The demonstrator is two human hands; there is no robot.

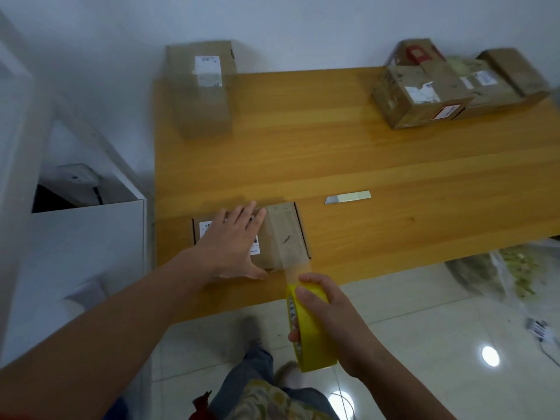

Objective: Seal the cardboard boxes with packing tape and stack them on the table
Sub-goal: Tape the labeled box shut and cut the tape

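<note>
Roll [310, 325] gripped in my right hand [336, 319], tape running up onto the box [266, 253].
My fingers and thumb curl round the yellow roll, held off the table's [363, 159] near edge so the strip [288, 234] comes off taut and lies flat across the box's right part. My left hand [233, 241] lies flat, fingers straight and spread, pressing the box's top so it does not slide toward me as I pull. It sits near the table's near left edge. The cutter [348, 197] lies just beyond, handy for the cut, I judge. A tall box [200, 86] stands far left and a pile [424, 95] far right; which are sealed I cannot tell.
</note>
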